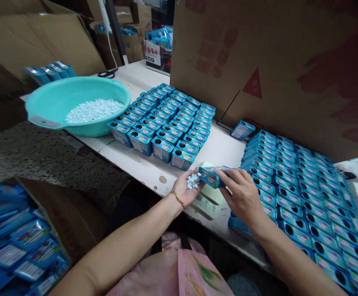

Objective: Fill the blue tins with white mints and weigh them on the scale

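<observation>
My left hand is cupped palm up and holds a small heap of white candies. My right hand grips a blue tin tipped on its side, its opening against the candies in my left palm. Both hands hover over a small pale scale at the table's front edge. A teal basin with white candies sits at the back left. A block of upright blue tins stands in the middle, and a larger block of tins is on the right.
A large cardboard sheet leans behind the right tins. One tin lies apart by the cardboard. An open carton of flat blue packs is at the lower left. Scissors and more boxes lie at the back.
</observation>
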Demonstrator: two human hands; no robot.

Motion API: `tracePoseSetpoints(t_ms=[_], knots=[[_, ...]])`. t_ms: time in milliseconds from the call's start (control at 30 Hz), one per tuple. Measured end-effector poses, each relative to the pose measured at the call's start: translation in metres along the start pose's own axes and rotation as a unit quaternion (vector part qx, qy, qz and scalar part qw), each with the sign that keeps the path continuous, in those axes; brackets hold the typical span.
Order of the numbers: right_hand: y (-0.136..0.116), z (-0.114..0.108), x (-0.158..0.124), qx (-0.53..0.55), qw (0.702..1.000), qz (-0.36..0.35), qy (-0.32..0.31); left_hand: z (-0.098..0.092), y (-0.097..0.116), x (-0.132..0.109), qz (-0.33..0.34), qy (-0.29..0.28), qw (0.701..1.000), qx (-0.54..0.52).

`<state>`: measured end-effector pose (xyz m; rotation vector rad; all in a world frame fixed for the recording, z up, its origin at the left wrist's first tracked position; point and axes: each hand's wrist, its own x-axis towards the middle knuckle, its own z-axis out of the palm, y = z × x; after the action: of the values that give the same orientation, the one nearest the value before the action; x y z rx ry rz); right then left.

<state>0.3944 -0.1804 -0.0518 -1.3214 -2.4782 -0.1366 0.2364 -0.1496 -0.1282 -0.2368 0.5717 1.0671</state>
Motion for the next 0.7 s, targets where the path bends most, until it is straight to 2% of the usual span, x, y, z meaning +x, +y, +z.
tracePoseSetpoints(t_ms=[67, 133, 300, 400, 467, 533, 600, 700], knots=[[0.011, 0.003, -0.002, 0.076, 0.994, 0.069, 0.026, 0.000, 0.002, -0.002, 0.003, -0.002, 1.000, 0.003], [0.021, 0.007, -0.005, 0.166, 0.975, 0.138, 0.051, -0.001, 0.005, -0.005, 0.004, -0.004, 1.000, 0.006], [0.034, 0.030, -0.015, 0.420, 0.870, 0.252, 0.061, -0.007, 0.022, -0.019, 0.006, 0.004, 1.000, 0.023], [0.039, 0.047, -0.018, 0.469, 0.840, 0.266, 0.064, -0.015, 0.036, -0.032, 0.031, 0.021, 0.998, 0.040], [0.042, 0.051, -0.020, 0.468, 0.842, 0.263, 0.056, -0.022, 0.042, -0.044, 0.042, 0.038, 0.997, 0.053], [0.039, 0.045, -0.023, 0.432, 0.864, 0.256, 0.042, -0.029, 0.044, -0.057, 0.038, 0.053, 0.996, 0.067], [0.027, 0.030, -0.028, 0.332, 0.911, 0.237, 0.048, -0.036, 0.040, -0.069, 0.018, 0.066, 0.995, 0.079], [-0.014, 0.004, -0.036, 0.162, 0.974, 0.149, 0.051, -0.045, 0.025, -0.084, -0.030, 0.087, 0.992, 0.083]])
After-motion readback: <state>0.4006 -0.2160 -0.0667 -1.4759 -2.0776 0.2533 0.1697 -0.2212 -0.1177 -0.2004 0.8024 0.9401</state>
